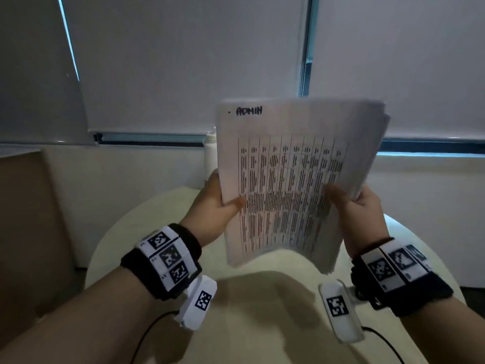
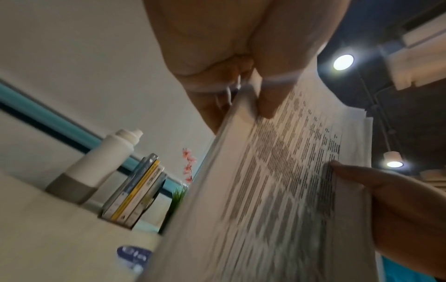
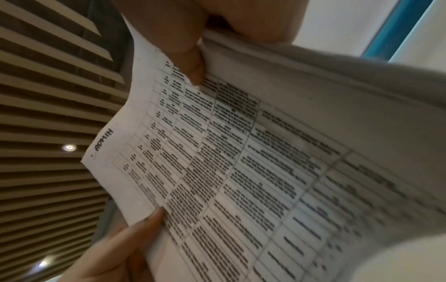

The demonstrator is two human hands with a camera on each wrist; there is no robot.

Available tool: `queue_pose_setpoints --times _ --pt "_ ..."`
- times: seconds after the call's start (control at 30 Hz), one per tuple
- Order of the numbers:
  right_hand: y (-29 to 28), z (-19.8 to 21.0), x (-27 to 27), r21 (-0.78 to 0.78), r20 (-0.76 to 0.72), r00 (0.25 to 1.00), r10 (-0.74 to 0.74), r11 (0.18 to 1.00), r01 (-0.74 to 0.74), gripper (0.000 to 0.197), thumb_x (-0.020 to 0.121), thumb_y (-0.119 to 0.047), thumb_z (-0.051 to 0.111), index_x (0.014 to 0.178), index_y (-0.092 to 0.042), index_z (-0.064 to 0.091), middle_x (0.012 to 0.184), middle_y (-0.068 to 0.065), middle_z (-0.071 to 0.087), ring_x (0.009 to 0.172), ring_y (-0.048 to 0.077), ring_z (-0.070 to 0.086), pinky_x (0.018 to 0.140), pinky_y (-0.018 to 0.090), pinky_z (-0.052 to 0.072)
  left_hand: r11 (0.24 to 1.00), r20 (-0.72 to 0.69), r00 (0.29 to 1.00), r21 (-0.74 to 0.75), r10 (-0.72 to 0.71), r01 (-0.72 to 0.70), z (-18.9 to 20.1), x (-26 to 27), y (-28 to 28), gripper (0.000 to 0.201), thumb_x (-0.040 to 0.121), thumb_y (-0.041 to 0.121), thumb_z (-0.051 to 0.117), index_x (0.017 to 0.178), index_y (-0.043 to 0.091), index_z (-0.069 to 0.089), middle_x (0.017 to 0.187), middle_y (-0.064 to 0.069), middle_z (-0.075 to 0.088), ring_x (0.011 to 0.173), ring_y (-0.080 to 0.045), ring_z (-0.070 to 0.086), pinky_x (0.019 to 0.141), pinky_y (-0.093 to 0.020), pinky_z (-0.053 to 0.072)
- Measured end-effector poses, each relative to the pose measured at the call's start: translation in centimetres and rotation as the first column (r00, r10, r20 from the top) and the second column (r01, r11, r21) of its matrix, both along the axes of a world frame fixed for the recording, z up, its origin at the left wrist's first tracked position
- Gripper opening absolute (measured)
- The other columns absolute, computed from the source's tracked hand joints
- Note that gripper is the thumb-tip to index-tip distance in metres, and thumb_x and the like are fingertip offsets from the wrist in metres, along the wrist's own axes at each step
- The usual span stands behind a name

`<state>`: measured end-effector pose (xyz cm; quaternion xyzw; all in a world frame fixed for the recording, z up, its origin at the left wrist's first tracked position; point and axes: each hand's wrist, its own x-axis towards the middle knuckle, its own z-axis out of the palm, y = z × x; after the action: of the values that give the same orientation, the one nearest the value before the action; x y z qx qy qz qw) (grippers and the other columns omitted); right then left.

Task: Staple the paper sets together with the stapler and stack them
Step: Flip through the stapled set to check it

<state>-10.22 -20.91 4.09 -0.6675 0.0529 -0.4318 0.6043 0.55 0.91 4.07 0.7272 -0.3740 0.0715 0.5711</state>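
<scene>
Paper stack (image 1: pixel 294 179) stands nearly upright above the round surface (image 1: pixel 262 324), long axis vertical, "ADMIN" heading at the top, lower edge curling. Left hand (image 1: pixel 214 206) pinches its left edge, right hand (image 1: pixel 359 208) its right edge, thumbs on the printed front.

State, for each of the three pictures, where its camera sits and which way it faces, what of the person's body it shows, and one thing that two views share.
Head: worn on the head, looks forward and down at the paper stack above the round table; both forearms, left hand, right hand.
Left wrist: looks up along the left hand; its thumb, white bottle, books, ceiling lights.
Right wrist: looks up along the right hand; slatted ceiling.
Shared: the handwritten word ADMIN shows in head and right-wrist views.
</scene>
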Motion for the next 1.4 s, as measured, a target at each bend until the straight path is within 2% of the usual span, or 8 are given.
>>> queue_pose_setpoints --times 0.2,0.3,0.63,0.83,1.0,1.17,1.27,1.4 --pt "-1.2 -1.5 -1.5 0.102 -0.117 0.987 0.108 0.99 -0.097 0.041 0.071 -0.019 0.078 0.108 -0.008 0.063 0.098 0.012 0.073 0.088 0.029 0.07 0.078 0.042 0.057 0.99 -0.205 0.977 -0.135 -0.061 0.033 0.1 -1.6 -0.9 0.035 0.087 0.016 0.065 0.112 0.032 0.046 0.111 0.001 0.068 0.103 -0.016 0.067 0.088 -0.038 0.055" --pt "-1.4 -0.6 -1.4 0.121 -0.091 0.99 0.105 0.988 -0.094 0.03 0.079 -0.008 0.07 0.107 -0.002 0.063 0.098 0.017 0.071 0.09 0.035 0.069 0.083 0.049 0.055 0.985 -0.157 0.987 -0.17 -0.035 0.008 1.3 -2.3 -1.7 0.025 0.092 0.022 0.058 0.117 0.025 0.054 0.109 0.002 0.07 0.102 -0.015 0.067 0.091 -0.04 0.054" --pt "-1.5 1.5 -2.0 -0.017 0.08 0.993 0.086 0.996 -0.085 0.046 0.078 -0.01 0.072 0.117 -0.013 0.049 0.105 0.016 0.063 0.087 0.024 0.066 0.063 0.026 0.056 0.924 -0.166 0.985 -0.382 -0.053 -0.015 3.3 -2.2 -2.4 0.053 0.079 0.002 0.07 0.12 0.014 0.039 0.107 -0.005 0.062 0.097 -0.02 0.066 0.074 -0.029 0.06" --pt "-1.4 4.3 -2.3 -0.358 0.195 0.981 0.007 0.932 0.065 0.06 0.083 -0.017 0.066 0.124 -0.05 0.038 0.102 -0.005 0.054 0.082 0.006 0.062 0.07 0.019 0.051 0.938 0.081 0.995 -0.345 0.061 -0.03 4.8 -2.3 -2.1 0.079 0.083 0.01 0.069 0.128 0.051 0.019 0.121 -0.004 0.051 0.104 -0.022 0.061 0.081 -0.04 0.058" --pt "-1.5 5.6 -1.5 -0.613 0.111 0.973 -0.202 0.757 0.227 0.029 0.083 -0.01 0.064 0.106 -0.027 0.064 0.103 -0.004 0.064 0.096 0.013 0.058 0.089 0.028 0.047 0.978 0.407 0.898 -0.182 0.17 -0.103 5.3 -1.7 -1.6 0.043 0.085 0.009 0.065 0.115 0.036 0.049 0.108 0.011 0.055 0.101 -0.005 0.056 0.09 -0.044 0.053" --pt "-1.0 6.1 -0.9 -0.465 0.138 0.975 -0.176 0.857 0.221 0.028 0.084 -0.003 0.059 0.085 -0.031 0.062 0.083 -0.014 0.064 0.074 0.0 0.056 0.071 0.013 0.043 0.971 0.322 0.925 -0.19 0.201 -0.145 5.7 -2.0 -2.1 0.031 0.082 0.014 0.07 0.087 0.038 0.051 0.094 0.019 0.057 0.096 -0.003 0.058 0.091 -0.039 0.052" --pt "-0.5 5.6 -1.5 -0.269 0.218 0.975 -0.029 0.959 0.088 0.03 0.084 -0.009 0.065 0.1 -0.033 0.055 0.092 -0.002 0.065 0.082 0.005 0.061 0.075 0.021 0.05 0.945 0.257 0.938 -0.287 0.231 -0.154 5.6 -2.2 -2.3 0.035 0.077 0.013 0.074 0.091 0.031 0.047 0.097 0.008 0.059 0.094 -0.012 0.06 0.086 -0.038 0.054" --pt "-1.2 1.9 -1.7 0.005 0.01 0.981 0.194 0.981 -0.194 0.06 0.065 -0.027 0.082 0.117 -0.015 0.055 0.107 0.013 0.067 0.095 0.031 0.067 0.079 0.042 0.056 0.936 -0.146 0.987 -0.331 0.074 -0.12 3.0 -1.8 -2.0 0.06 0.07 0.021 0.08 0.116 0.028 0.043 0.114 -0.001 0.061 0.104 -0.022 0.063 0.086 -0.04 0.057"
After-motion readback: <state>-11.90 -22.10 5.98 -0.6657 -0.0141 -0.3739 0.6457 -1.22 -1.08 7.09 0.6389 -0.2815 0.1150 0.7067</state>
